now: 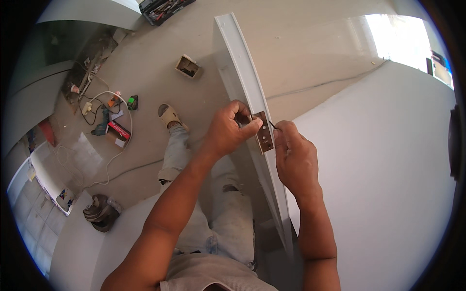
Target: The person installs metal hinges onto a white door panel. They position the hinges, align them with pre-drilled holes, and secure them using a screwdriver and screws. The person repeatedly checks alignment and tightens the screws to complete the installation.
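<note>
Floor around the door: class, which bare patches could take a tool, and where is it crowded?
Bare floor lies right of the door edge, and between the small box and sandalled foot. Crowded: cables and tools at left, toolbox at top.

Both bare forearms come into the frame from the lower edge and go up toward the centre. The left arm starts at the lower left, is bent a little at the wrist, and leans to the right. The left hand (232, 130) is just left of the centre, with its back to the camera; the fingers are curled and the thumb and forefinger are pinched together at the right side of the hand. The right arm rises almost straight in the lower middle-right. The right hand (295, 157) is a little lower, its back also up, fingers bent inward, fingertips pressed together toward the left hand.
</note>
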The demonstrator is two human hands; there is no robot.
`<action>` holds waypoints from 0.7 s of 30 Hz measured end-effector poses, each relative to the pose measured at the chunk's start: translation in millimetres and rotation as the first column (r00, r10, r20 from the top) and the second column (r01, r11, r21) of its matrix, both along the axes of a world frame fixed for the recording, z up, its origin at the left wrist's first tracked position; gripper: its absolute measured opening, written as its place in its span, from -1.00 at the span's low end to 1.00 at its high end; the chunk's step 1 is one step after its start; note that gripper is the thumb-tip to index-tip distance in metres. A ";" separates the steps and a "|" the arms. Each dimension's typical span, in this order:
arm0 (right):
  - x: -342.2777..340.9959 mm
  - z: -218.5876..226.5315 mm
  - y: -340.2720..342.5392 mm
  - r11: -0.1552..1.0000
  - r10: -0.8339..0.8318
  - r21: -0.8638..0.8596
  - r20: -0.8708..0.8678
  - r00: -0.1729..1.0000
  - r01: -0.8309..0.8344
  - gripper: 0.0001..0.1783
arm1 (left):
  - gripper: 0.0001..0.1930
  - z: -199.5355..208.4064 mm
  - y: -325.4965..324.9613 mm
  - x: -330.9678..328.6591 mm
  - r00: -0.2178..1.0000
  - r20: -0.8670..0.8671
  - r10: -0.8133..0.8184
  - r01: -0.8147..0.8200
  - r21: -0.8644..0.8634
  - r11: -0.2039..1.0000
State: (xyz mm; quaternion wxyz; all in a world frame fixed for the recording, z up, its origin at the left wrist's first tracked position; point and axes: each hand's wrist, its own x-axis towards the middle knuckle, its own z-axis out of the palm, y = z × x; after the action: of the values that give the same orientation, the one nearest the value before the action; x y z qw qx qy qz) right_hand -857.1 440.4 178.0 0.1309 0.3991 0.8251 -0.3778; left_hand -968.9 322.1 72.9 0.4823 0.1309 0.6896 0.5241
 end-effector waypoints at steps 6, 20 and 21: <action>6.6 -1.7 -13.0 0.960 -0.248 -0.130 0.021 0.969 0.249 -0.86 | -0.63 -4.8 0.2 -2.2 0.999 0.012 -0.047 0.047 0.011 0.999; 38.8 -23.9 -110.2 0.463 -0.693 -0.761 0.010 0.721 0.455 -0.72 | -0.67 55.8 -89.2 33.3 0.918 0.397 0.001 -0.045 0.100 0.994; 38.7 -28.1 -117.0 0.454 -0.690 -0.775 0.008 0.724 0.441 -0.72 | -0.65 59.6 -94.4 36.6 0.864 0.503 0.022 -0.058 0.056 0.997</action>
State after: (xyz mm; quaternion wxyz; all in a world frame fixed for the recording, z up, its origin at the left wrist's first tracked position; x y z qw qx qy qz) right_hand -818.4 323.4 149.9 0.0132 0.5015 0.4265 -0.7526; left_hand -932.3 227.7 132.5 0.6293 -0.0076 0.5246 0.5733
